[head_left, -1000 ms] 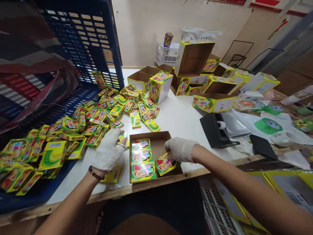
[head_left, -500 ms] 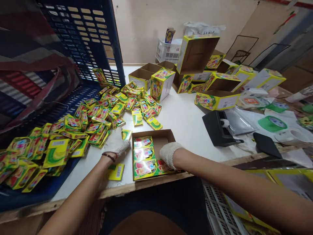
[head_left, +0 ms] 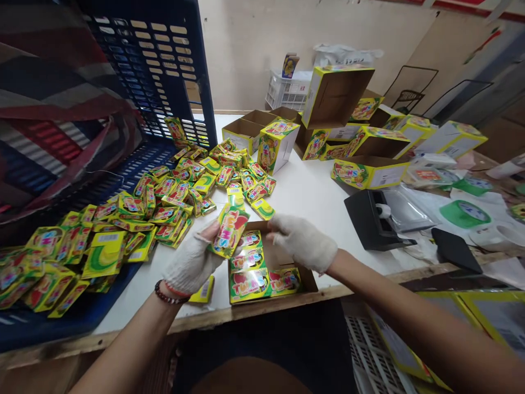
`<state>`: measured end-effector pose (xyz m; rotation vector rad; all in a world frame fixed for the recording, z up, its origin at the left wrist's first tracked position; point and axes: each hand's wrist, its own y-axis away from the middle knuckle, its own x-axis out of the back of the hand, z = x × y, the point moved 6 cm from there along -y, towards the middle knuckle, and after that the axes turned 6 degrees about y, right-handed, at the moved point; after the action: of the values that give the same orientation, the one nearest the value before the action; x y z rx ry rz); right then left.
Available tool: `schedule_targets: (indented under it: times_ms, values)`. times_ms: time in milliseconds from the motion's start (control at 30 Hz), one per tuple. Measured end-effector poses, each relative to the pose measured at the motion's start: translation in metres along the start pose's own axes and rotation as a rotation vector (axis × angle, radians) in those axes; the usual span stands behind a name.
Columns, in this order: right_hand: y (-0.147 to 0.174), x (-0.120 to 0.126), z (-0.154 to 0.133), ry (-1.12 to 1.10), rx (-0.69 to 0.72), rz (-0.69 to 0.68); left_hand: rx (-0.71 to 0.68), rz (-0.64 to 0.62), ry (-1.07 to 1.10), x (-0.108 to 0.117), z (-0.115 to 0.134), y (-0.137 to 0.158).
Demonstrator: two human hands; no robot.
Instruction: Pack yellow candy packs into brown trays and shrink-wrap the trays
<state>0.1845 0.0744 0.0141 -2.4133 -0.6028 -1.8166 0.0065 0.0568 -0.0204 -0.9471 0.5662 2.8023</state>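
Note:
My left hand (head_left: 192,264), in a white knit glove, grips a small yellow-green candy box (head_left: 230,230) printed "TWINS", held tilted above the left edge of an open cardboard tray (head_left: 309,280). Inside the tray, several matching boxes lie flat, printed side up, along its left side and front. Over the tray's back right part hovers my gloved right hand (head_left: 303,241), thumb and fingers slightly apart with nothing visible between them. Another small box (head_left: 204,291) lies on the table beside the tray, partly behind my left wrist.
A heap of candy boxes (head_left: 135,210) spills from a tipped blue crate (head_left: 207,82) at left. Display cartons (head_left: 283,142) stand at the back. A black tape dispenser (head_left: 365,221) and green tape rolls (head_left: 465,213) are at right. The table's wooden edge (head_left: 241,313) runs in front.
My left hand has picked up a candy box from the table and raised it toward the tray. My right hand has lifted out of the tray, uncovering the box at its front right.

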Motion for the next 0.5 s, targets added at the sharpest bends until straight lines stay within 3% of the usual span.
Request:
schedule_targets:
  times_ms: [67, 133, 233, 333, 400, 500]
  values:
    - [0.008, 0.035, 0.000, -0.206, -0.024, 0.262, -0.023, -0.131, -0.033, -0.021, -0.010, -0.004]
    - [0.012, 0.050, -0.001, -0.322, -0.040, 0.326, -0.148, -0.171, -0.040, -0.038, -0.014, -0.009]
    - [0.011, 0.046, -0.006, -0.435, 0.010, 0.190, -0.380, -0.118, -0.171, -0.055, -0.013, -0.010]
    - [0.006, 0.039, -0.003, -0.424, 0.102, 0.095, -0.478, -0.046, -0.533, -0.054, -0.006, -0.004]
    - [0.000, 0.032, 0.003, -0.280, 0.145, -0.021, -0.537, 0.035, -0.770, -0.035, 0.007, 0.004]
    - [-0.016, 0.006, 0.013, 0.145, 0.171, -0.341, -0.513, 0.103, -1.193, 0.012, 0.025, 0.016]
